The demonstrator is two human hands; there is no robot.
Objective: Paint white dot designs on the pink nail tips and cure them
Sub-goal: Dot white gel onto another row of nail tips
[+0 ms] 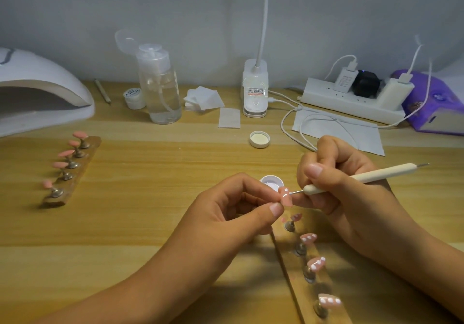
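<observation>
While dotting pink nail tip (285,197) over wooden desk (150,198), grey wall behind.
Along far edge: white curing lamp (37,85) at left, pump bottle (160,90), cotton wipes (203,97), power strip (351,100). Rack of plain pink tips (86,159) at left; rack of dotted tips (297,296) near, below hands. Left hand (226,218) pinching tip between thumb and fingers, beside white paint lid (270,183). Right hand (346,193) curled round dotting pen (364,177), metal point touching tip.

Curing lamp (37,90) rear left on table (150,210); one nail-tip stand (72,170) before it; pump bottle (160,87) rear centre, small jar (135,98) to its left, wipes (203,97) to its right; power strip (351,100) rear right; second stand (308,273) front right.
</observation>
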